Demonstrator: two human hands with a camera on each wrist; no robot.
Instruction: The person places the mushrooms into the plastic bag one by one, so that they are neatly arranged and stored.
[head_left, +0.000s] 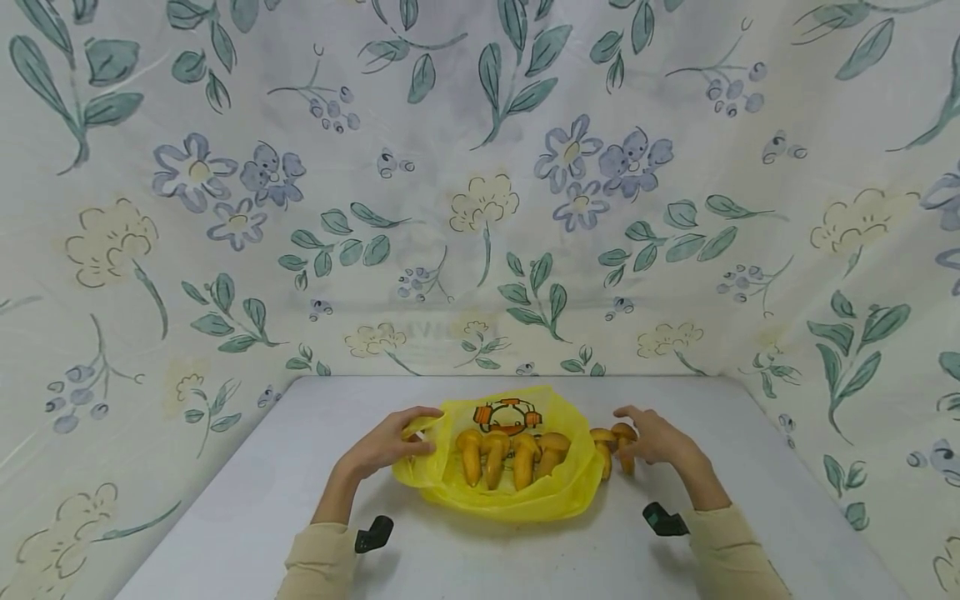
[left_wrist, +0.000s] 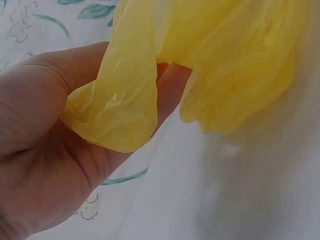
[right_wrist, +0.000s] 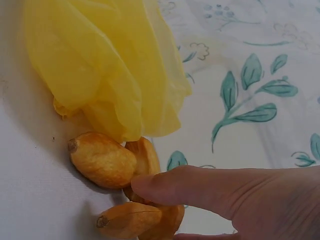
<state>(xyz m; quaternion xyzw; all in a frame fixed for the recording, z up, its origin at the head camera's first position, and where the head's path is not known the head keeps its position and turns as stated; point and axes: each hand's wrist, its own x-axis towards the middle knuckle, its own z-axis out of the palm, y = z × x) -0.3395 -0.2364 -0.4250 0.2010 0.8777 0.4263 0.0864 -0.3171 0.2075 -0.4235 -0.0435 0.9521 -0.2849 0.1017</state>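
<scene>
A yellow plastic bag [head_left: 517, 503] lies with its mouth open toward me, and several brown mushrooms [head_left: 524, 458] rest in a row on it. My left hand [head_left: 390, 442] grips the bag's handle at the left; in the left wrist view the yellow strip [left_wrist: 127, 95] runs between thumb and fingers. Two more mushrooms stand just right of the bag: one [right_wrist: 102, 160] close to its edge, the other [right_wrist: 130, 220] beside it. My right hand [head_left: 656, 437] is around the outer mushroom, fingers spread, its straight thumb [right_wrist: 185, 187] between the two stems.
A white table [head_left: 480, 567] lies under everything. Floral fabric [head_left: 480, 250] hangs behind and at both sides. Black wrist camera mounts [head_left: 372, 534] stick inward from both sleeves, low above the table. An orange-and-black print [head_left: 507, 415] marks the bag.
</scene>
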